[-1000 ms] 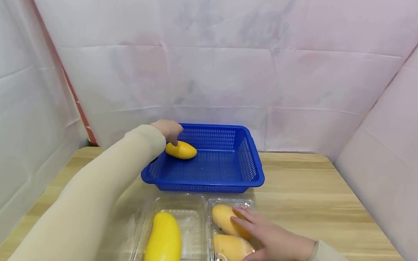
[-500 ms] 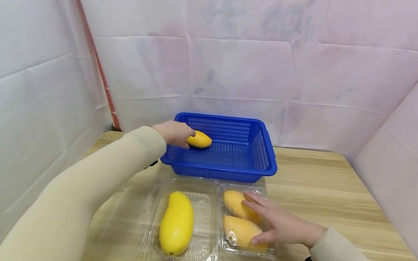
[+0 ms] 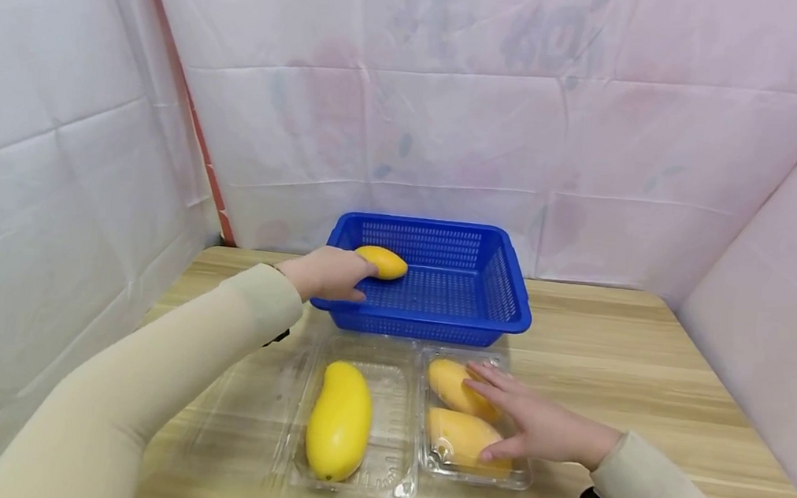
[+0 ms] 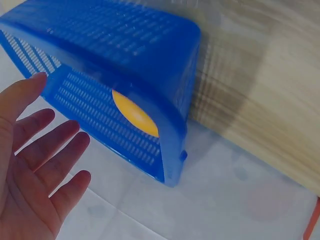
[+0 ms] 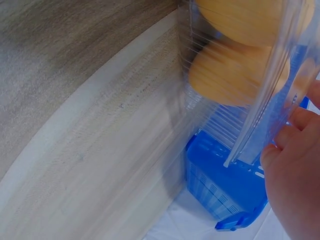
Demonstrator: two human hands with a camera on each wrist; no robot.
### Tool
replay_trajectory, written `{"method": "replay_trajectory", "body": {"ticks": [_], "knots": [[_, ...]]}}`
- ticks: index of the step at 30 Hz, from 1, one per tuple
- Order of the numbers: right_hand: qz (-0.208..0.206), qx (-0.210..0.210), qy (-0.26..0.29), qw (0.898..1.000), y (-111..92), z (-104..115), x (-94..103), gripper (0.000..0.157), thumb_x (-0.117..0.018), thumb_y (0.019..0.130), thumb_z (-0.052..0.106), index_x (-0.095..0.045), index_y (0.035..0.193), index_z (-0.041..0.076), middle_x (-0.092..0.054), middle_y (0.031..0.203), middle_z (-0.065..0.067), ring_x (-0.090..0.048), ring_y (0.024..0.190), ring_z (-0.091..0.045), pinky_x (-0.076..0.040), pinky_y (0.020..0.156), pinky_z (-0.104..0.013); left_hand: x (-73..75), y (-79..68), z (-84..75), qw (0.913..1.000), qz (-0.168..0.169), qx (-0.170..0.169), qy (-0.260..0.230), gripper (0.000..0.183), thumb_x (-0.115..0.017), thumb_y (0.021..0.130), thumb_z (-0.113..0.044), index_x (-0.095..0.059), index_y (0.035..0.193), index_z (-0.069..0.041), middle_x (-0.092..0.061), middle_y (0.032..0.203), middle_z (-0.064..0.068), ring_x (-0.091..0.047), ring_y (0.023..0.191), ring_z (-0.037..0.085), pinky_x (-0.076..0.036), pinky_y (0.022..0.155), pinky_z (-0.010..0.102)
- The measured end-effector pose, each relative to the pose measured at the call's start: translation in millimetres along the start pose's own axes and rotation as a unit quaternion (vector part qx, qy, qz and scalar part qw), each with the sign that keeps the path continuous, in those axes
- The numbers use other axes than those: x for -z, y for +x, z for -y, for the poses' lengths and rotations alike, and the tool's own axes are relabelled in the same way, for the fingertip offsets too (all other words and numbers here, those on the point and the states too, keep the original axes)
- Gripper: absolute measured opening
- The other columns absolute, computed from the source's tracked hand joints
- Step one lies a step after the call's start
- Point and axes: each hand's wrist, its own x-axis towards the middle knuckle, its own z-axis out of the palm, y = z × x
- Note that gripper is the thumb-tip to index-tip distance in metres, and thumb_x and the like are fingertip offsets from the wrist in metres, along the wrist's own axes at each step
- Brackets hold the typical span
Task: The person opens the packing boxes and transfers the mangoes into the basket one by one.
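My left hand (image 3: 332,272) is over the left front rim of a blue plastic basket (image 3: 435,318), its fingers spread with nothing between them in the left wrist view. An orange-yellow mango (image 3: 386,264) lies inside, against the basket's left end; its left side is partly hidden in the head view. With fingers spread, my right hand (image 3: 533,419) rests on the top of a clear plastic box (image 3: 436,467). Two orange mangoes, one behind (image 3: 451,384) and one in front (image 3: 460,436), show through it, partly covered by the hand.
Left of that box stands another clear plastic container (image 3: 384,445), holding a long yellow mango-shaped fruit (image 3: 339,426). Its clear lid (image 3: 241,417) spreads out flat to the left. Pale sheets (image 3: 450,143) wall the wooden table (image 3: 597,337) at the back and both sides.
My left hand has let go of the mango in the basket and drawn back towards the front rim. The head view has shifted; my right hand stays on the box.
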Motion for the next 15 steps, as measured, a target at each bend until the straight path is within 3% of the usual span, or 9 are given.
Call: {"method": "replay_trajectory", "body": {"ticks": [7,15], "knots": [[-0.008,0.012,-0.011,1.000,-0.2,-0.3,0.7,0.088,-0.067,0.075,0.053,-0.039,0.140,0.000,-0.025,0.148,-0.021,-0.024,0.132,-0.043,-0.024,0.099,-0.058,-5.4,-6.8,-4.0,0.9999,-0.004,-0.010,0.006,0.038,-0.062,0.089,-0.032,-0.057,0.121,-0.012,-0.061,0.117,0.004,-0.057,0.106,0.019,-0.045,0.091,0.038],[-0.014,0.015,-0.012,1.000,0.0,-0.3,-1.4,0.088,-0.066,0.075,0.054,-0.039,0.140,0.002,-0.025,0.148,-0.021,-0.024,0.132,-0.044,-0.024,0.098,-0.058,-11.1,-21.1,-8.4,0.9984,-0.033,-0.046,0.008,0.038,-0.065,0.087,-0.029,-0.059,0.120,-0.010,-0.063,0.112,0.005,-0.059,0.099,0.018,-0.048,0.085,0.035]]}}
